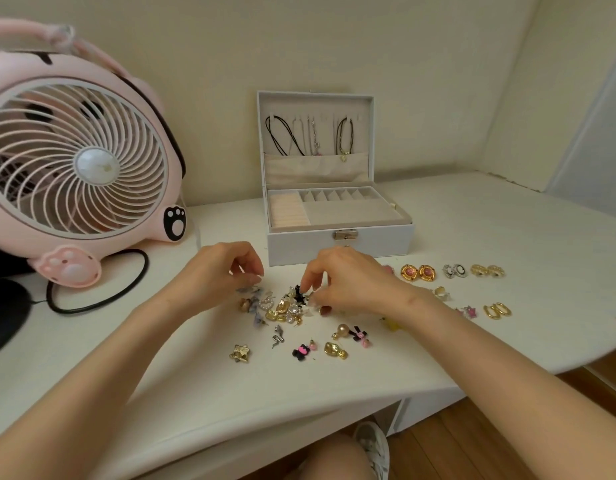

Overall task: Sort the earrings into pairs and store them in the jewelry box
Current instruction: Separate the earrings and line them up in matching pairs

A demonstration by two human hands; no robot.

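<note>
A heap of mixed earrings lies on the white desk in front of the open white jewelry box. My right hand hovers over the heap, its thumb and forefinger pinched on a small black earring. My left hand is curled at the heap's left edge, fingertips touching a pale blue-grey earring; whether it grips it is unclear. Sorted pairs lie to the right: gold-and-pink round ones, silver ovals, gold hoops.
A pink cat-shaped fan stands at the left with its black cable looped on the desk. Loose earrings lie near the front edge, such as a gold one and a pearl one. Necklaces hang in the box lid.
</note>
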